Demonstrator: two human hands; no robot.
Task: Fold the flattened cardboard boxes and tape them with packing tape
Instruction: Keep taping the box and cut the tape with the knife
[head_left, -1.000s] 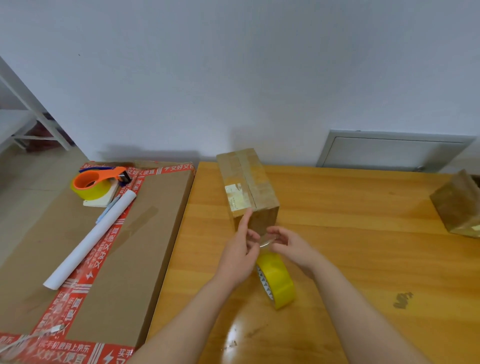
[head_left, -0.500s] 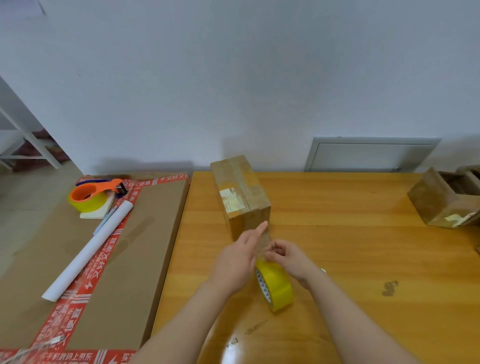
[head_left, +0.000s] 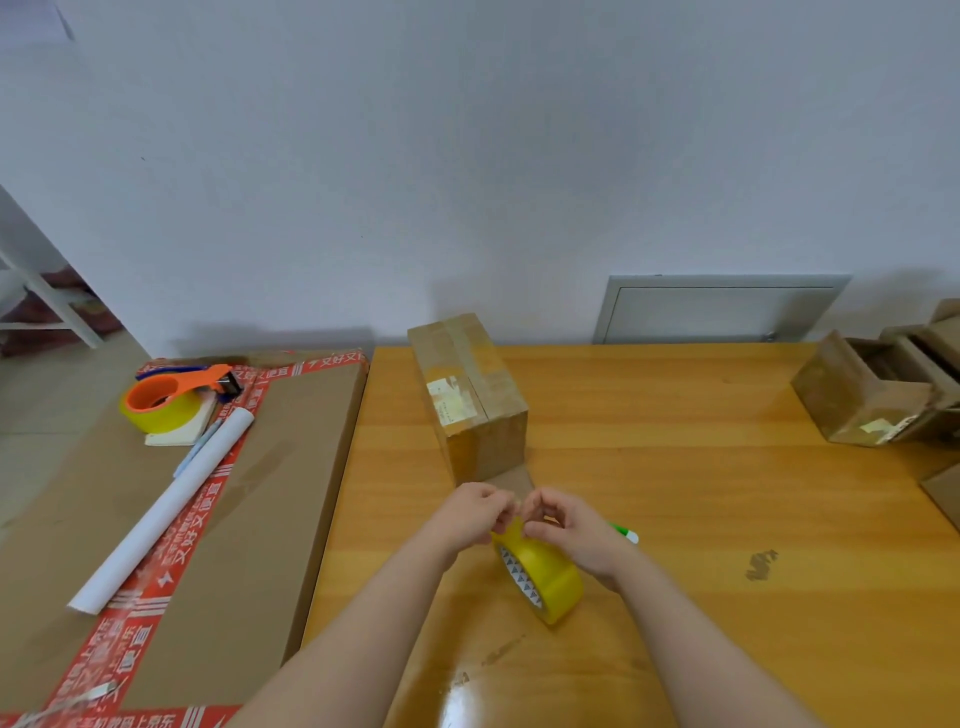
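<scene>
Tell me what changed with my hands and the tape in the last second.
The left hand came off the near face of the box: its straight fingers curled, it drew back toward you, and it now pinches the tape strip beside the right hand, just above the yellow tape roll. The right hand kept its pinch. The box stayed put on the table, the roll under the right hand.
</scene>
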